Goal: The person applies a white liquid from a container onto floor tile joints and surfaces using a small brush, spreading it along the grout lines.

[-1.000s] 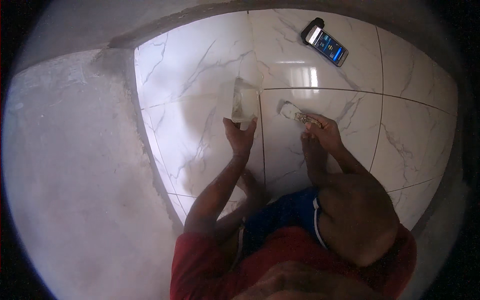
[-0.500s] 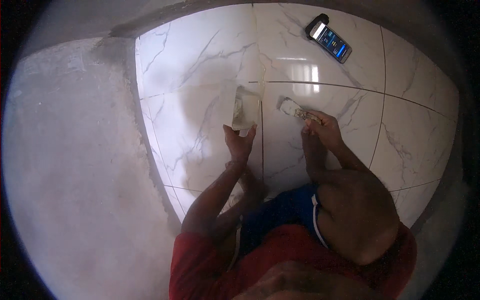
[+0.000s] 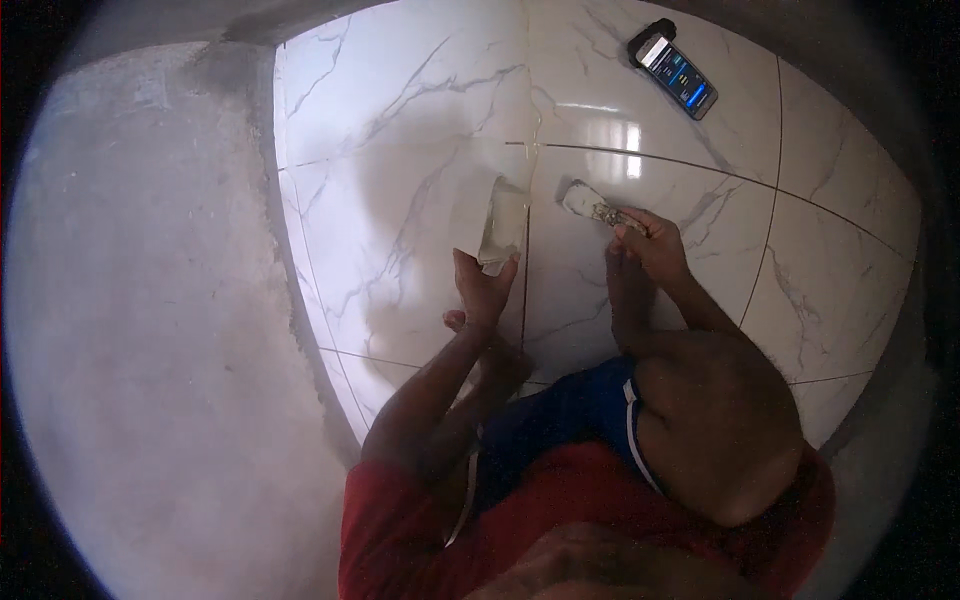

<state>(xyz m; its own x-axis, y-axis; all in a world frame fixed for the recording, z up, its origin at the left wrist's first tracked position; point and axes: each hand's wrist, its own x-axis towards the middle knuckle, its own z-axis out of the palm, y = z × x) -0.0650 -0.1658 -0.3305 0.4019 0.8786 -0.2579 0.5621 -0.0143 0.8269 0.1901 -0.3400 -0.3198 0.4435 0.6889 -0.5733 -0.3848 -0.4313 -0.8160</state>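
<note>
My left hand (image 3: 483,285) is closed on a translucent plastic container (image 3: 505,225) with pale contents, held tilted over the white marble-veined tiles (image 3: 390,230). A thin pale wet streak (image 3: 535,128) runs along the joint just beyond the container. To the right, my right hand (image 3: 652,245) grips a putty knife (image 3: 590,203) by its crusted handle; its whitish-smeared blade is over the tile right of that joint. My bare right foot (image 3: 628,300) is beneath that hand, and my left foot lies under my left forearm.
A phone with a lit screen (image 3: 680,80) lies on a dark object at the upper right. Rough grey concrete (image 3: 150,300) borders the tiles on the left. A grey ledge or wall edge (image 3: 160,25) curves along the top, and grey surface also borders the right.
The container has moved slightly rightward and is more tilted. The putty knife has shifted a little. The tiles and phone sit higher in the view as the head camera moved.
</note>
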